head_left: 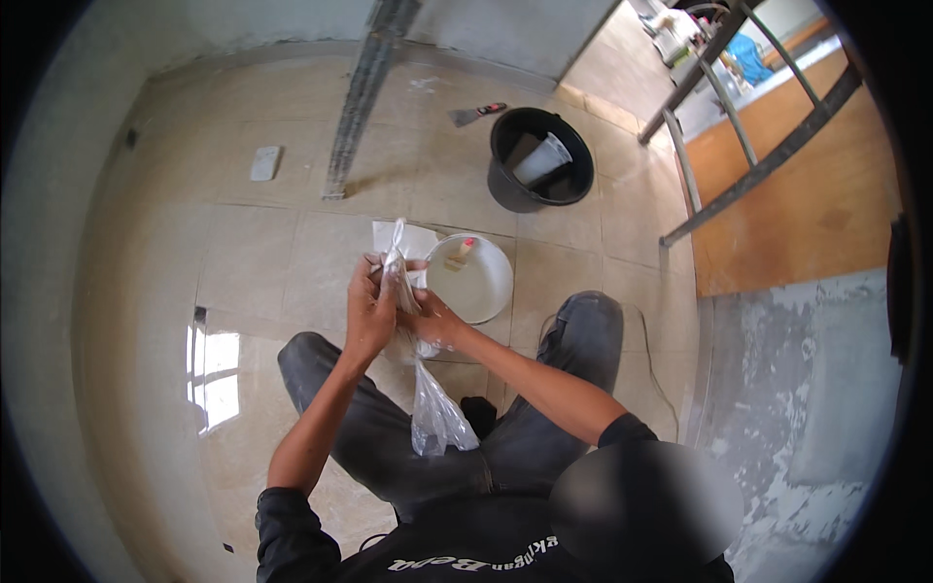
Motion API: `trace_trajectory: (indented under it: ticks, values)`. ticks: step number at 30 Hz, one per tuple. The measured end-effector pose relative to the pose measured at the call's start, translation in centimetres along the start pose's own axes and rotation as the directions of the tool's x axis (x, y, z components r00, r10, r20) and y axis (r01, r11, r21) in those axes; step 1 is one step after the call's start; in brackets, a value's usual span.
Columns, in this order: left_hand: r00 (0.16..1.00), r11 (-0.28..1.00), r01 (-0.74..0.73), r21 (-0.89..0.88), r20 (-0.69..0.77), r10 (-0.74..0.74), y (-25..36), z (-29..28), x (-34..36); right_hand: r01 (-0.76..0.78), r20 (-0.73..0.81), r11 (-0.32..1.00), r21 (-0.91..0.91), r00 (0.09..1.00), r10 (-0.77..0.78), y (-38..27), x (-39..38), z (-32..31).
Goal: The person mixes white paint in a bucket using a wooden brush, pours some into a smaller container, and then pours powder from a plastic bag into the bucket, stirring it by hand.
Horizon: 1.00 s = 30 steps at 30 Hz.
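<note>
Over the floor between my knees, both hands are closed around a clear plastic bag (437, 418) with white material at its upper part. My left hand (369, 316) grips the bag from the left, fingers curled near its twisted upper end. My right hand (434, 323) holds it from the right, lower down. Loose, clear plastic hangs below my hands toward my lap. Just beyond my right hand stands a round white bucket (500, 282) containing pale liquid and a brush (461, 253) with a red-tipped handle. A white sheet (418, 239) lies partly behind the bag.
A black bucket (515, 192) farther off holds a pale container (544, 158). Beside it lies a putty knife (478, 114). A white rectangular block (264, 163) sits on the tiles at left. A metal post (360, 117) and ladder (748, 175) stand ahead and right.
</note>
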<state>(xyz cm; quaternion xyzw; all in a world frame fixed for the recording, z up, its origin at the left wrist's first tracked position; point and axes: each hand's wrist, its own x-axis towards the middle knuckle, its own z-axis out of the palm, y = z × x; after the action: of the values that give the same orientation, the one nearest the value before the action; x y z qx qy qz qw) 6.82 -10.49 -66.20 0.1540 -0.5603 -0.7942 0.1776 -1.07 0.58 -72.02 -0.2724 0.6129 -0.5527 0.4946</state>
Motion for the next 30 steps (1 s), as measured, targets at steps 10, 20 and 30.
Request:
trace_trajectory:
  ticks: [10,20,30]
  values:
    - [0.839,0.830,0.417,0.370,0.194,-0.508,-12.9,2.4,-0.6,-0.105,-0.425,0.915,0.389,0.861,0.280,12.1,-6.4,2.6]
    - [0.780,0.818,0.518,0.250,0.254,-0.571,-10.8,1.9,3.2,-0.252,-0.101,0.632,0.733,0.878,0.468,7.1,-4.7,0.5]
    - [0.716,0.739,0.520,0.428,0.253,-0.650,-11.2,1.6,3.7,-0.111,-0.308,0.694,0.711,0.838,0.450,7.5,-4.0,2.3]
